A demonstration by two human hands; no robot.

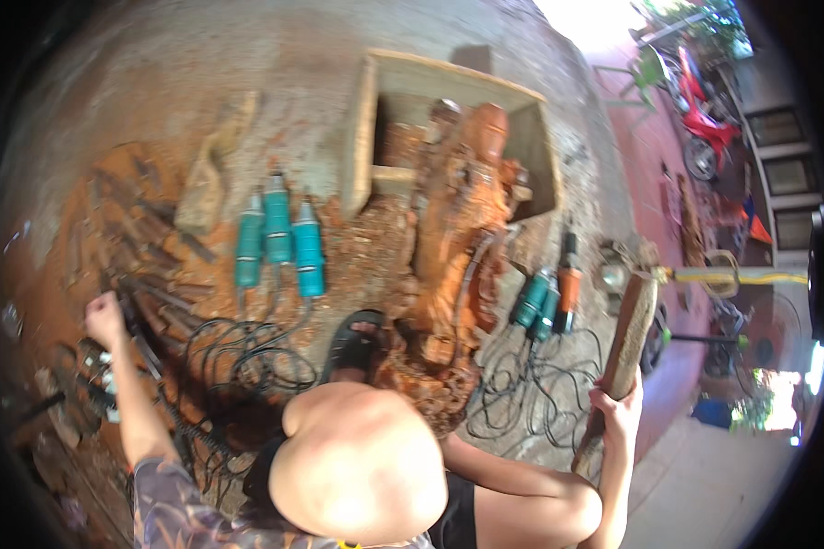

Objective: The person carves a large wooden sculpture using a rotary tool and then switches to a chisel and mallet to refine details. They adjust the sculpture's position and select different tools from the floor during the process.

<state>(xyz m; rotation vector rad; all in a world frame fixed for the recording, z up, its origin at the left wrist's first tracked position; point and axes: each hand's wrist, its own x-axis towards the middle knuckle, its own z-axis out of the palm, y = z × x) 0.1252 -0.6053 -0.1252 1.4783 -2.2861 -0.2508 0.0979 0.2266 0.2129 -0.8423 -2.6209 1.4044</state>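
Note:
On the left, my left hand (pixel 106 320) is closed among dark slender carving tools (pixel 160 316) spread on the floor. What its fingers hold, if anything, is too small to make out. My right hand (pixel 619 409) is wrapped round a thick, rough length of wood (pixel 634 320), which slants upward at my right side. Between the two hands lies a glossy orange-brown wood carving (pixel 458 229). Its far end rests in a wooden box (pixel 364 137), and its near end, with knobbly carved detail, lies close to my legs. Neither hand touches the carving.
Three teal handheld power tools (pixel 277 220) stand left of the carving, their black cords (pixel 247 357) tangled nearby. More teal tools (pixel 536 302) and an orange one (pixel 569 288) lie right. Wood chips (pixel 366 247) litter the floor. A cloth (pixel 212 178) lies far left; a red motorbike (pixel 705 123) stands far right.

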